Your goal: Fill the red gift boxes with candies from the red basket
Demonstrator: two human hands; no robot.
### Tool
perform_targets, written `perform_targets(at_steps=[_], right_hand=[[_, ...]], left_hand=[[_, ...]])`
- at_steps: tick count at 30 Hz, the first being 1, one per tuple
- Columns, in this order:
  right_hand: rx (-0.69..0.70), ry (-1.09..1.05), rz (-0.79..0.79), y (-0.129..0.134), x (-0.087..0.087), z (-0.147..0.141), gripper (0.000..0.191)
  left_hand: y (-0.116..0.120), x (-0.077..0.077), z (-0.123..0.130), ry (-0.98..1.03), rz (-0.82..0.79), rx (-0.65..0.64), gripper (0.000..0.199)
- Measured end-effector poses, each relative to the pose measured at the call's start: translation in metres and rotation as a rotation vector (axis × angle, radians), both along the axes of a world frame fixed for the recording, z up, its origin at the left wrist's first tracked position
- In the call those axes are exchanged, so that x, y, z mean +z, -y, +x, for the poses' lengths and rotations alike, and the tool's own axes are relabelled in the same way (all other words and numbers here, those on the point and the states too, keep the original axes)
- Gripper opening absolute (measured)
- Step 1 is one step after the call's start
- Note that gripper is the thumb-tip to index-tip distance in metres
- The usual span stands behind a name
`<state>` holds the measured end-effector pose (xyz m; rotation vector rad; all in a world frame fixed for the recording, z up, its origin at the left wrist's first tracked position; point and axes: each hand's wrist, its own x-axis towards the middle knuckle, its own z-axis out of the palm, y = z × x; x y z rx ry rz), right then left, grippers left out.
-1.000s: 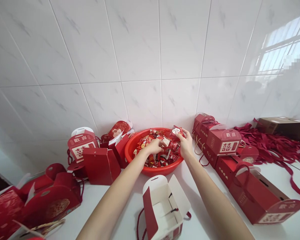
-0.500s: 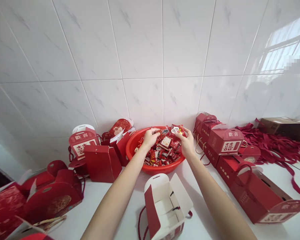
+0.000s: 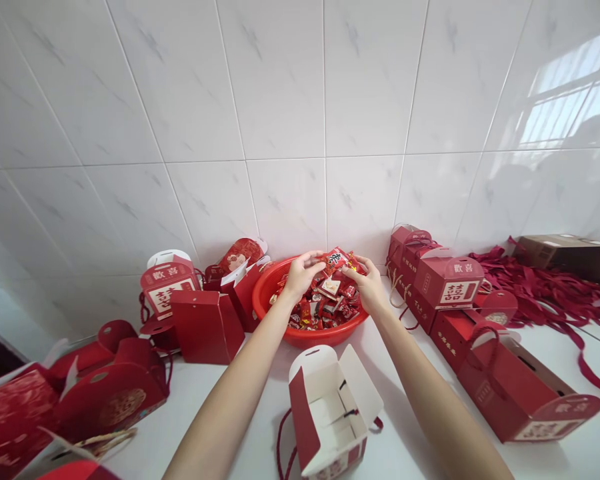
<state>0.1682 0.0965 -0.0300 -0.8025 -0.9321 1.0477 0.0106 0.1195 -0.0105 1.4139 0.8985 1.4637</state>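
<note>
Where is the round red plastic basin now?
In the head view, the basin sits mid-frame on the white tabletop, near the white tiled wall, beyond an open white-lined red cardboard box.

Part of red basin hidden behind fingers

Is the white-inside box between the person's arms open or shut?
Open. The box's flaps stand apart, and you can see right inside.
</note>
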Motion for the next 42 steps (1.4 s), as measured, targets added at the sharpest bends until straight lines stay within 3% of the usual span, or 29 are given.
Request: perform_targets(at_steps=[4,8,14,17,20,28,32,36,42], right_hand=[[0.087,0.140,0.054,0.020,0.029,0.007,0.061],[0.219,0.468,0.185,0.062,0.066,0.018,0.050],[0.215,1.076,0.313,0.121,0.096,0.024,0.031],[0.289,1.255,0.269,0.134,0.097,0.021,0.025],[0.371,1.352,0.166,0.137,0.093,0.019,0.022],[0.289,1.468,0.225,0.136,0.087,0.013,0.011],[0.297,1.469,0.223,0.139,0.087,0.008,0.012],[0.393,1.509,0.221,0.142,0.084,-0.002,0.011],[0.611,1.544,0.255,0.137,0.073,-0.018,0.022]], left_hand=[[0.026,0.007,-0.013,-0.011,-0.032,-0.023,0.037],[0.068,0.018,-0.036,-0.048,-0.082,-0.079,0.043],[0.125,0.043,-0.063,-0.408,-0.110,-0.367,0.028],[0.138,0.049,-0.062,-0.631,-0.128,-0.518,0.023],[0.145,0.050,-0.056,-0.836,-0.129,-0.572,0.024],[0.160,0.057,-0.049,-1.214,-0.027,-0.367,0.020],[0.166,0.056,-0.050,-1.302,0.021,-0.259,0.027],[0.163,0.051,-0.051,-1.286,-0.107,-0.337,0.028],[0.153,0.050,-0.059,-1.320,-0.285,-0.397,0.012]])
